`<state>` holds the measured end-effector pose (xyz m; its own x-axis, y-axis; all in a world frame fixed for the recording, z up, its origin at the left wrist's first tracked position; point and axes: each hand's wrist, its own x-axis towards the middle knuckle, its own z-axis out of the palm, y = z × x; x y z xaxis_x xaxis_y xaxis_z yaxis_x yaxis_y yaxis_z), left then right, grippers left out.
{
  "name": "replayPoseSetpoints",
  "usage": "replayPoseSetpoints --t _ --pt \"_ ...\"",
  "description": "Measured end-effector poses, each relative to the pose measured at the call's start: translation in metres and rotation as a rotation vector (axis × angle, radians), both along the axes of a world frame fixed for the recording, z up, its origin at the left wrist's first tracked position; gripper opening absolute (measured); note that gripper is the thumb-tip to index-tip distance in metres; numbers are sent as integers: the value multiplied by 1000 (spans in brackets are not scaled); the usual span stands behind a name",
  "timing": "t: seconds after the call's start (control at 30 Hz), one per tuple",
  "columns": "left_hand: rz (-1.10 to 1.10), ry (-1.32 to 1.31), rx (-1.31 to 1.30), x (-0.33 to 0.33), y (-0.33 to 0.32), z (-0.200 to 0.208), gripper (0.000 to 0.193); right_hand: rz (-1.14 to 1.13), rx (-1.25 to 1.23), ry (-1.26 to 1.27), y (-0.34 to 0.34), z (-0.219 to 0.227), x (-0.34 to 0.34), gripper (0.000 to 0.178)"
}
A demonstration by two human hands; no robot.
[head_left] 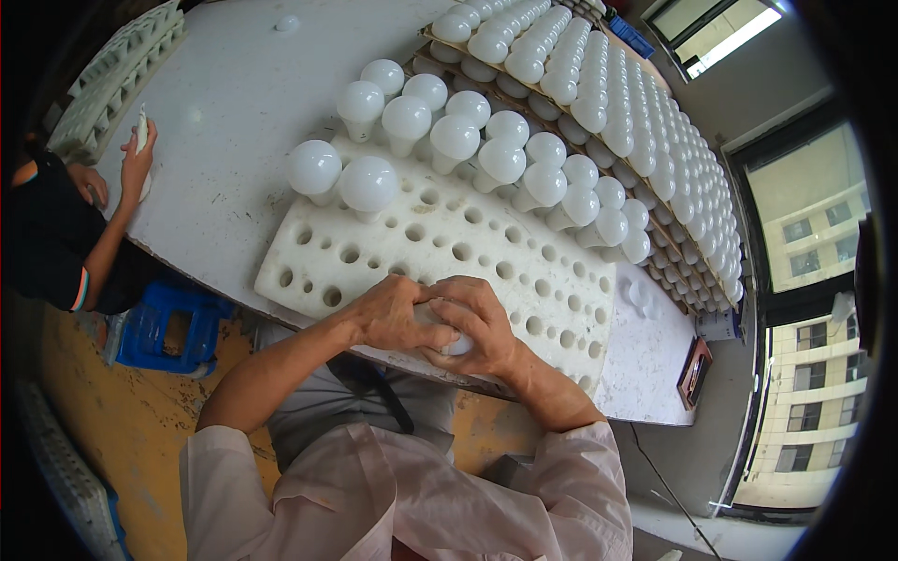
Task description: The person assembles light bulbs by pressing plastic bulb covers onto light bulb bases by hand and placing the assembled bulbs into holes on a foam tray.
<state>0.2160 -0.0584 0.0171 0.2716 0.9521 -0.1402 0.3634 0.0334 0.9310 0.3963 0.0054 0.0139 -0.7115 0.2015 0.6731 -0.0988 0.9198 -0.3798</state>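
Observation:
Both my hands are closed together around a white light bulb (456, 345) at the near edge of the table. My left hand (398, 313) wraps it from the left, and my right hand (475, 323) from the right. Only part of its white surface shows between my fingers; the rest is hidden. Under and beyond my hands lies a white foam tray (435, 251) with rows of large and small round holes. Several white bulbs (407, 120) stand upright in its far rows, and two more (369, 184) stand at its left side. Its nearer holes hold no bulbs.
Stacked layers of bulbs (599, 84) rise at the back right. Another person's hand (138, 154) holds a white item at the left, near stacked foam trays (112, 84). A blue plastic stool (173, 327) stands on the floor. A small reddish-brown frame (693, 373) lies by the table's right end.

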Motion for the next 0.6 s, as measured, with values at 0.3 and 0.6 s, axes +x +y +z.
replayPoseSetpoints --t 0.3,0.6 --pt "-92 -59 93 0 8 -3 47 38 -142 75 -1 -8 -7 45" --pt "-42 -293 -212 -10 6 -1 59 -134 -377 63 -5 0 -4 76"
